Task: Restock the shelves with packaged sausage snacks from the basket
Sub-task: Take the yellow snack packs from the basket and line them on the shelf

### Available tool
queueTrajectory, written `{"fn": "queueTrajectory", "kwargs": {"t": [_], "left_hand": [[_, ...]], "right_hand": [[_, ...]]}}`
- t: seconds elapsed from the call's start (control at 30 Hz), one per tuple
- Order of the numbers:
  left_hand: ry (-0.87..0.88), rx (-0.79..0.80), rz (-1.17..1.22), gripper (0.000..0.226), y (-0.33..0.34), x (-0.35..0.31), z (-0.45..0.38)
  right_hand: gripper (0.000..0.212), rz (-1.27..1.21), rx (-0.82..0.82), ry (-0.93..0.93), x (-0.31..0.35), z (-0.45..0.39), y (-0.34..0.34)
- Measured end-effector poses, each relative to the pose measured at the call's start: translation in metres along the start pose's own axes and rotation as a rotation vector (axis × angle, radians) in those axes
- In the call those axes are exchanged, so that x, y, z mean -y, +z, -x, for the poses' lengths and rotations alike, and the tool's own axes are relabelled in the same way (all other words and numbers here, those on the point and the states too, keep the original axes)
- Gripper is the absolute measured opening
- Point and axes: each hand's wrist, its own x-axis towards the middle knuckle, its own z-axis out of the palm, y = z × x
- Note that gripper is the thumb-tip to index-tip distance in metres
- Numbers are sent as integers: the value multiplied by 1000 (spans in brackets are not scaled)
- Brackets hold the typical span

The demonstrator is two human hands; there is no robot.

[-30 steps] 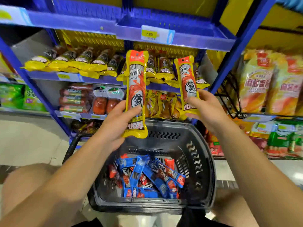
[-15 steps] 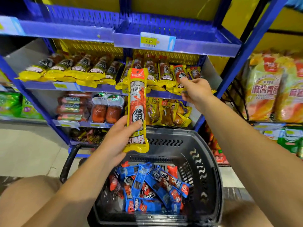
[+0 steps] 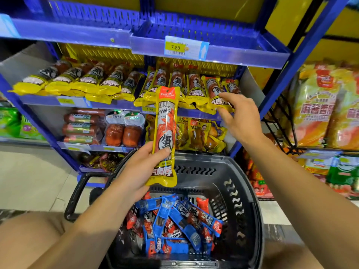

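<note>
- Now my left hand is gripping a yellow sausage pack upright above the basket rim.
- My right hand, fingers spread and now empty, is touching the shelf row, its pack placed.
</note>
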Motion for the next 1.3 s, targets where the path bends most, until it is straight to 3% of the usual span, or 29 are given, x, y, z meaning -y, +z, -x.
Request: {"fn": "queueTrajectory", "kwargs": {"t": [0.47,0.7,0.97,1.17,1.3], "left_hand": [[-17,5,-13,26,4,2,-6],[-22,9,-37,25,14,3,-2],[3,35,39,26,38,0,-1],[162,111,-101,23,74,6,-9],[236,145,-237,24,102,-1,-18]], "right_hand": [[43,58,-3,55,-1,-33,18],[59,6,124,77,-5,-22,5],[39,-345,50,134,31,69,-11],[36,-498,223,204,38,131,-14],[32,-685,125,270,34,136,-21]]}}
